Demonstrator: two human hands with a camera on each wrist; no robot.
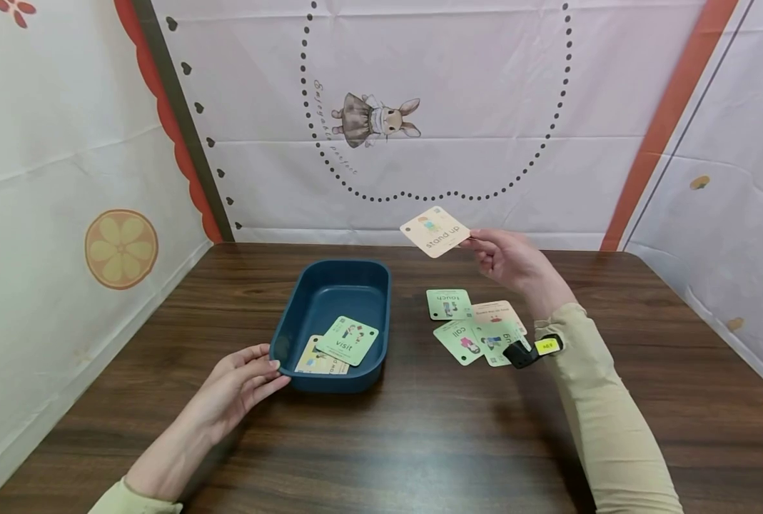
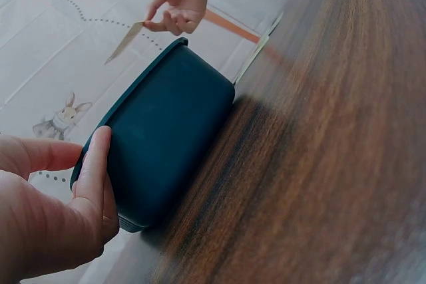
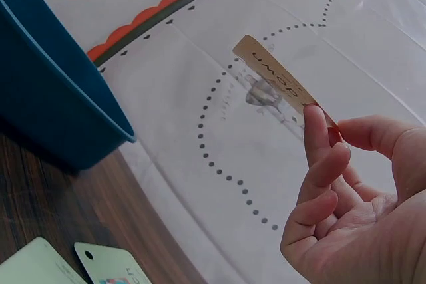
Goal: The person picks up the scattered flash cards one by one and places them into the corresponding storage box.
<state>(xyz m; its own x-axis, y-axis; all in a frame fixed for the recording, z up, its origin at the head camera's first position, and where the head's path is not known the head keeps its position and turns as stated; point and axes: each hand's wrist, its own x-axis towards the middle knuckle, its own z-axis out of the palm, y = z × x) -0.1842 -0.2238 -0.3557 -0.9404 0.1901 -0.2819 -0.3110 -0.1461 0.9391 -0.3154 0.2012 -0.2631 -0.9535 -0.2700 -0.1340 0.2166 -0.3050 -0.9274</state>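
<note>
Between thumb and fingers, my right hand (image 1: 509, 263) pinches a cream flashcard (image 1: 435, 233) by its corner, raised above the table. Its upper face reads "stand up"; the right wrist view catches "down" on the other side of the card (image 3: 269, 71). My left hand (image 1: 236, 385) grips the near left corner of a dark blue bin (image 1: 330, 385), thumb on the rim and fingers on the outer wall (image 2: 166, 131). Inside the bin lie a green "visit" card (image 1: 349, 340) and, partly under it, a cream card (image 1: 310, 360).
Right of the bin, several cards overlap on the wooden table (image 1: 407, 442): a green "touch" card (image 1: 448, 305), a green "call" card (image 1: 458, 341) and a pinkish card (image 1: 497, 311) among them. A black wrist strap (image 1: 521, 354) hides part of the pile. Printed cloth (image 1: 484, 86) hangs behind.
</note>
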